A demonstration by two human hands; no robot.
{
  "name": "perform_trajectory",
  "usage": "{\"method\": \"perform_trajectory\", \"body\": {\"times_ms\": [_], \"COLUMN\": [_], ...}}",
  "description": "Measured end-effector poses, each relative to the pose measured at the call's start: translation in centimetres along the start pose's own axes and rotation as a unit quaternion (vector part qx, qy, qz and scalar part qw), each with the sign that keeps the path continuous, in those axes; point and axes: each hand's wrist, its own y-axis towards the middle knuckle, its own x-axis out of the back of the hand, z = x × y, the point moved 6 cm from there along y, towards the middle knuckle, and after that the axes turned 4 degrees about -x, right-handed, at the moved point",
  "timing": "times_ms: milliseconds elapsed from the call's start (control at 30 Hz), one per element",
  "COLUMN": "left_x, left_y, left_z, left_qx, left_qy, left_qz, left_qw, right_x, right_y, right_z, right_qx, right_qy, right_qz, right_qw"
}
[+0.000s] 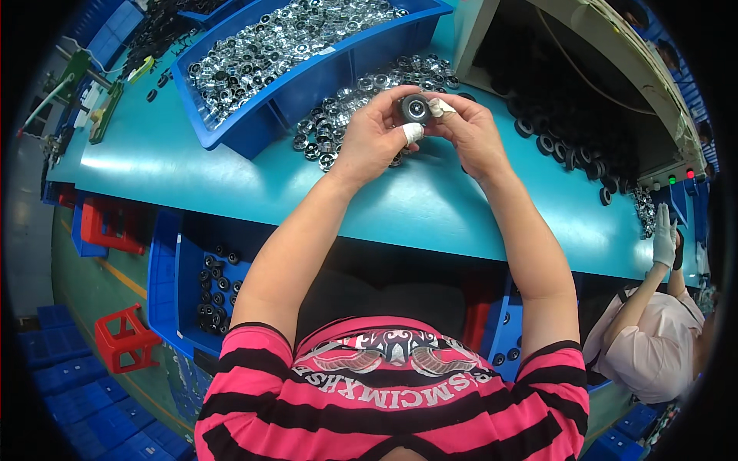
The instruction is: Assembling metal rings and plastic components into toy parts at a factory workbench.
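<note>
A small black wheel (415, 110) with a shiny hub sits at the upper centre of the frame, pinched between two bare hands. The left hand (370, 144) grips its left side, thumb wrapped in white; the right hand (475, 137), also with a white wrap near a fingertip, closes on its right side. The wraps could dull touch, so the round wheel might twist or slip out. If dropped, it could roll across the smooth blue-green tabletop (292, 192) towards the near edge, or get lost among the shiny hubs (319, 127) piled just beyond. A careless elbow or wrist could scatter that loose pile. Dark tyres (565, 150) lie heaped at upper right.
</note>
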Motion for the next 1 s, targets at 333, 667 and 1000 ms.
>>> {"method": "perform_trajectory", "body": {"times_ms": [333, 667, 1000], "left_x": [0.2, 0.1, -0.3], "left_y": [0.0, -0.3, -0.7], "left_z": [0.0, 0.0, -1.3], "left_qx": [-0.007, -0.009, -0.100], "left_qy": [0.022, 0.041, 0.187], "left_qz": [-0.014, -0.005, 0.020], "left_qw": [1.000, 0.999, 0.977], "right_x": [3.6, 0.5, -0.5], "right_y": [0.8, -0.2, -0.7], "right_z": [1.7, 1.7, 1.4], "right_qx": [0.079, 0.038, 0.004], "right_qy": [-0.100, -0.151, -0.098], "right_qz": [-0.115, 0.006, 0.065], "right_qw": [0.985, 0.988, 0.993]}}
